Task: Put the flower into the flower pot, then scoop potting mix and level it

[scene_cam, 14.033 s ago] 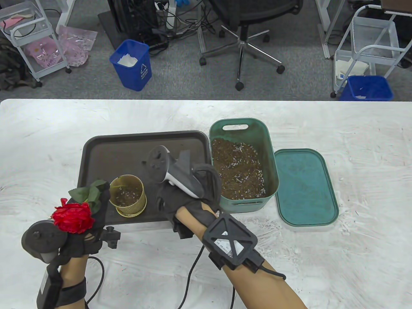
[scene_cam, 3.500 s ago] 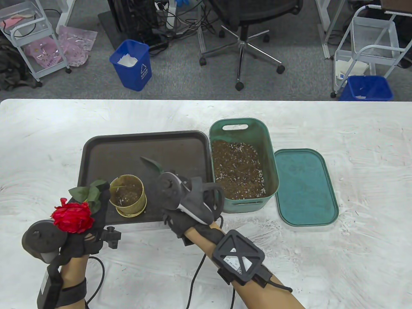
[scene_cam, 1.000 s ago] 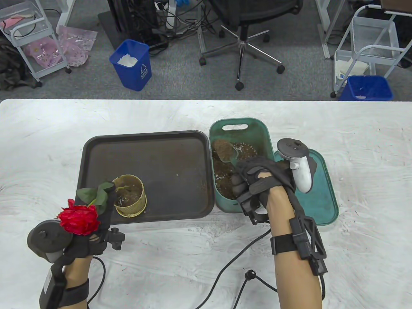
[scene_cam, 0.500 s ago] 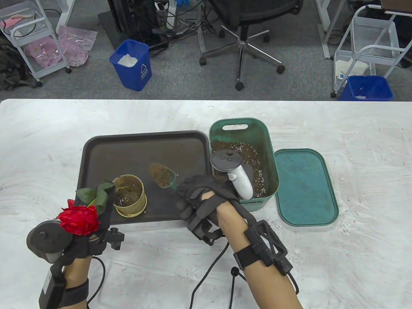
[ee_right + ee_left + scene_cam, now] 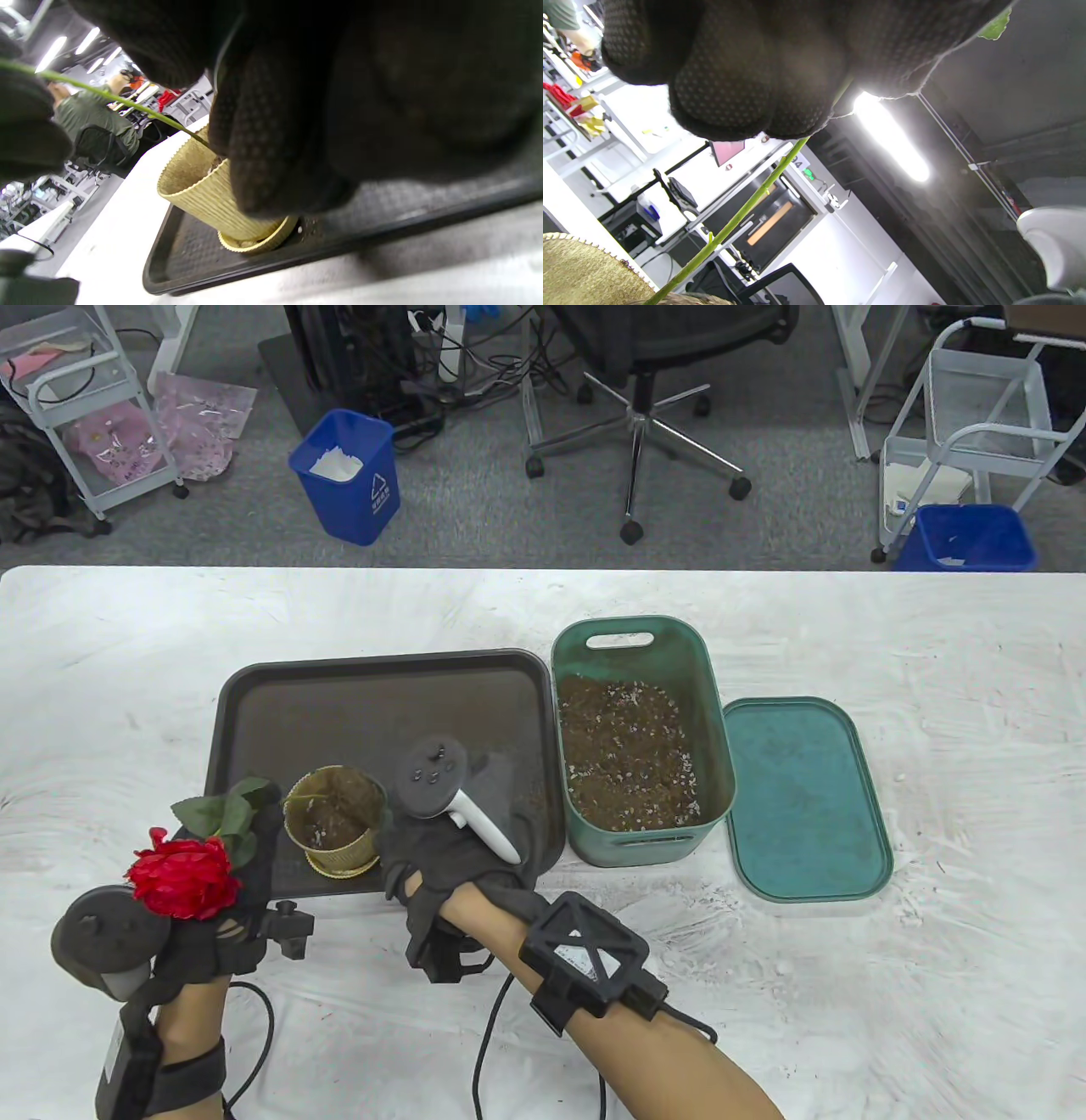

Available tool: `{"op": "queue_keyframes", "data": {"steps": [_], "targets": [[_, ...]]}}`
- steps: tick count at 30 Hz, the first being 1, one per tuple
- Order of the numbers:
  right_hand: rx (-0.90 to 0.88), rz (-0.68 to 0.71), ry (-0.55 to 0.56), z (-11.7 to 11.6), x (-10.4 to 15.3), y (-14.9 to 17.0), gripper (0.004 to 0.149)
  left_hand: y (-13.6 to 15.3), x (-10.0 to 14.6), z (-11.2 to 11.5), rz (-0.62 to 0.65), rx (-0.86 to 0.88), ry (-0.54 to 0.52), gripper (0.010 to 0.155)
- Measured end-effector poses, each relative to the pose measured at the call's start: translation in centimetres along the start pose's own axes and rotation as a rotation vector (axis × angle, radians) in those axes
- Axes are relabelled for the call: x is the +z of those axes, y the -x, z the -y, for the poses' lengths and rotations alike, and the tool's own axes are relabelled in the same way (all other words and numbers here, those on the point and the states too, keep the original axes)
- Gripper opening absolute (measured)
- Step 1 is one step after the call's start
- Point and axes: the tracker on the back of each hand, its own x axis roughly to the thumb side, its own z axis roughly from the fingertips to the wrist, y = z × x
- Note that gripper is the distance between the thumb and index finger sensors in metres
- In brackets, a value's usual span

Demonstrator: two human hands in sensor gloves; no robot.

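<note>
A red rose (image 5: 182, 882) with green leaves (image 5: 225, 814) is held by my left hand (image 5: 250, 874) at the tray's front left corner. Its green stem (image 5: 734, 220) slants down into the gold ribbed flower pot (image 5: 333, 823). The pot stands on the dark tray (image 5: 382, 695) with some potting mix inside. My right hand (image 5: 424, 857) hovers right beside the pot's right rim, fingers curled. The scoop it grips is hidden under the hand and tracker. In the right wrist view the gloved fingers (image 5: 271, 140) cover the pot (image 5: 203, 190) on its right side.
A green bin (image 5: 636, 632) of potting mix (image 5: 628, 755) stands just right of the tray, and its green lid (image 5: 802, 797) lies flat beside it. Cables trail off the table's front edge. Blue waste bins, a chair and carts stand on the floor beyond.
My right hand carried the loaded scoop from the green bin leftward across the tray to the pot's rim. The left hand with the rose shifted slightly left.
</note>
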Motion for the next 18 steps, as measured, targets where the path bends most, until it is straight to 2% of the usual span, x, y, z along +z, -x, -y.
{"op": "queue_keyframes", "data": {"steps": [7,18], "targets": [[0.215,0.058,0.099,-0.4,1.0,-1.5,0.055,0.0,0.0,0.1,0.003,0.003,0.005,0.044],[0.281,0.09,0.176,-0.1,2.1,-1.4,0.056,-0.2,0.1,0.4,0.017,-0.002,0.018,0.044]]}}
